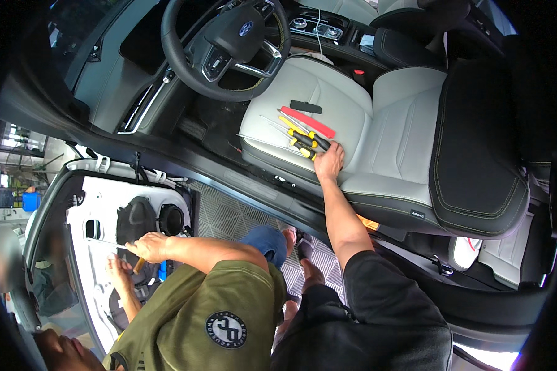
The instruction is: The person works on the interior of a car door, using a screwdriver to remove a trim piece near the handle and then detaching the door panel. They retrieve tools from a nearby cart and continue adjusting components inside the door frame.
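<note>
My right hand point(329, 162) rests on the edge of the light grey driver's seat point(291, 80). Its fingers are curled at the handle end of a black-and-yellow screwdriver point(319, 141). Alongside lies another black-and-yellow screwdriver point(303, 149), with more thin shafts and yellow handles in the same pile. Just beyond them are a flat red strip-shaped tool point(308, 122) and a short black bar-like piece point(306, 107). The exact hold of my fingertips is partly hidden. My left hand is out of view.
At left, a co-worker in a green shirt holds a thin tool point(110, 243) against the stripped white car door point(99, 204), with both hands near it. The steering wheel point(229, 49) stands beyond the seat. Below the sill point(254, 185) is a grey tiled floor point(220, 207).
</note>
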Demonstrator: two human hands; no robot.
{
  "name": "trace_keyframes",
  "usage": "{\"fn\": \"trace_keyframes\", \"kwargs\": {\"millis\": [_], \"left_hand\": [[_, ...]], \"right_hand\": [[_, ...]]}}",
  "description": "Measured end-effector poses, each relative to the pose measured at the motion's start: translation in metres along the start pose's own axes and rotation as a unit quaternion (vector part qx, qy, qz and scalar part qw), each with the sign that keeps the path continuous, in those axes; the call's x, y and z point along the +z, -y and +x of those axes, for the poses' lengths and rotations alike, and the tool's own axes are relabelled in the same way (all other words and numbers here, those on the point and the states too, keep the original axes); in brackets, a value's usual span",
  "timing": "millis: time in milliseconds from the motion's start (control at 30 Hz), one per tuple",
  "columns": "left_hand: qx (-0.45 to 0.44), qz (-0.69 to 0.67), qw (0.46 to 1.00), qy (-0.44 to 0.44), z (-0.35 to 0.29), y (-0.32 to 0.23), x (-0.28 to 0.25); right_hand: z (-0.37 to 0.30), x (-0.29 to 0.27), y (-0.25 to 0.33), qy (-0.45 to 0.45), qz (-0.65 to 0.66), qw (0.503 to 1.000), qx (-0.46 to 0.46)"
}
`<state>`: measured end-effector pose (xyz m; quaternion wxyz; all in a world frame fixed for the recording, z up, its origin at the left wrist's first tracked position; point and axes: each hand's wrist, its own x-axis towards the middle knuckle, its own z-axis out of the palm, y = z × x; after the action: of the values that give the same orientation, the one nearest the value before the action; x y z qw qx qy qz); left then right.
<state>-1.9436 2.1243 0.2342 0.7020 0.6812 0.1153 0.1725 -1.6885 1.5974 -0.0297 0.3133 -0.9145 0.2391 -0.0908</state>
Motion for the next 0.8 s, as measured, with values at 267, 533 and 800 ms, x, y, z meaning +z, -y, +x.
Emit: {"fn": "trace_keyframes", "kwargs": {"millis": [267,533,800], "left_hand": [[-0.059,0.135,0.988,-0.047,-0.088,0.003,-0.014],[-0.372,0.351,0.858,0.048,-0.400,0.122,-0.082],[-0.243,0.375,0.820,0.358,-0.661,0.211,-0.150]], "right_hand": [[-0.151,-0.006,-0.016,0.025,-0.070,0.994,-0.078],[-0.314,-0.022,-0.120,0.471,-0.095,0.877,0.030],[-0.369,-0.056,-0.261,0.460,-0.052,0.884,0.069]]}}
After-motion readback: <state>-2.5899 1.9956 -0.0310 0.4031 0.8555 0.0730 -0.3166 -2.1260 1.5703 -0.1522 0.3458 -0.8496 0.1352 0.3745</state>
